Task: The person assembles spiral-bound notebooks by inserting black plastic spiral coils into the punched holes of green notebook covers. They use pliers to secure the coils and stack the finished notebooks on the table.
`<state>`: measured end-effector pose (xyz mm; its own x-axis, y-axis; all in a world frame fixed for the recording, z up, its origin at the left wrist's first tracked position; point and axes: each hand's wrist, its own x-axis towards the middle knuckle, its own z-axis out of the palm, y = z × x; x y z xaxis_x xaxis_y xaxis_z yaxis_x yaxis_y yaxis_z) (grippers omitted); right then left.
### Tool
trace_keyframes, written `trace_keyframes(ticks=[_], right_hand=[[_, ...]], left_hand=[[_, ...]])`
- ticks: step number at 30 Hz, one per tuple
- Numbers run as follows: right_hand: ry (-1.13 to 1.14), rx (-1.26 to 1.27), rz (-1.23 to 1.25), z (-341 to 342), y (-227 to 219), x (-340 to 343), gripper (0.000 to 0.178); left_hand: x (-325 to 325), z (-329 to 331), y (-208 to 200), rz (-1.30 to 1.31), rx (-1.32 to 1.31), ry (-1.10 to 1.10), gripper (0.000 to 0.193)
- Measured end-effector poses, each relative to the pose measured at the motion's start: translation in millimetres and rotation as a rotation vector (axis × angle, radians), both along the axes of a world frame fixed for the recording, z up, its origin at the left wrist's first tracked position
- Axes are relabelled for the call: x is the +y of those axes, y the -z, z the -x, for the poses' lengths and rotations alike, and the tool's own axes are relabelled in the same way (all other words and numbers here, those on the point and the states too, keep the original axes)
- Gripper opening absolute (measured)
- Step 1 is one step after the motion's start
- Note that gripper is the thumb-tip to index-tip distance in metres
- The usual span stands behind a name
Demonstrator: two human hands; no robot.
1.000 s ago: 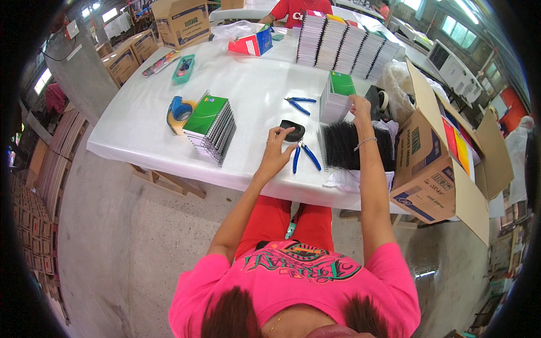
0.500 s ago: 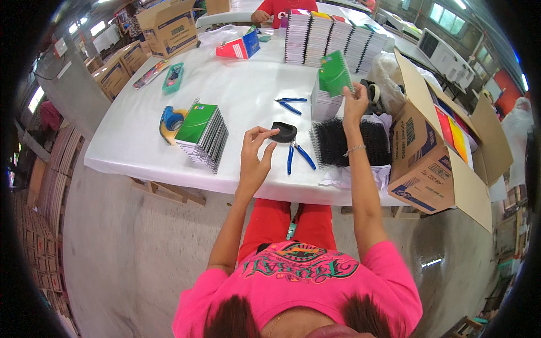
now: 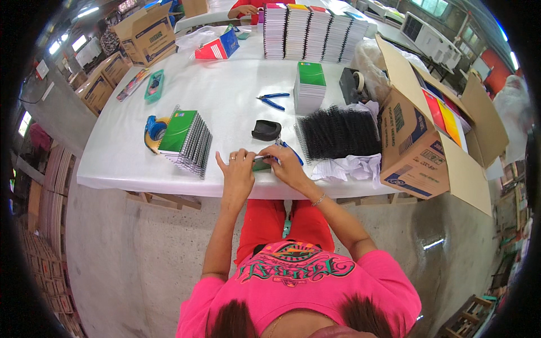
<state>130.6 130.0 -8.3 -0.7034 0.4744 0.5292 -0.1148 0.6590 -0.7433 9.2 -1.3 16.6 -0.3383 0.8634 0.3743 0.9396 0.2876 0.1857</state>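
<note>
Near the table's front edge both hands meet on a small green notebook (image 3: 260, 165), mostly hidden under the fingers. My left hand (image 3: 239, 170) grips its left side, my right hand (image 3: 286, 167) its right side with fingertips at the top edge. Just beyond them lies a black shallow holder (image 3: 266, 130). Blue-handled pliers (image 3: 292, 152) show partly behind my right hand; a second pair of blue pliers (image 3: 273, 101) lies farther off. To the right spreads a pile of black spiral coils (image 3: 341, 135). A stack of green-covered pads (image 3: 311, 84) stands behind that pile.
Left of my hands sits a stack of coil-bound green notebooks (image 3: 186, 138) beside a tape dispenser (image 3: 155, 134). An open carton (image 3: 414, 152) stands at the right edge. Tall notebook stacks (image 3: 307, 34) line the back, near another person's hand (image 3: 247, 10). A teal tray (image 3: 154, 85) lies far left.
My right hand has brought a green notebook from the pad stack down to the table's front edge. My left hand has moved away from the black holder and joined it on the notebook.
</note>
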Motion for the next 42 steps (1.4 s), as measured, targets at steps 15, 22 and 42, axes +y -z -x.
trace_keyframes(ticks=[15,22,42], right_hand=[[1.196,-0.504,-0.222,-125.2,2.5,107.9,0.046],[1.237,-0.525,-0.247,-126.3,0.5,93.6,0.040],[0.666,0.434,0.365,-114.7,-36.5,72.6,0.019]], left_hand=[[-7.2,-10.7,7.3,-0.082,-0.074,-0.014,0.014],[-3.9,-18.8,12.7,-0.140,-0.170,-0.087,0.036],[22.5,-22.5,24.9,-0.349,-0.097,-0.211,0.042]])
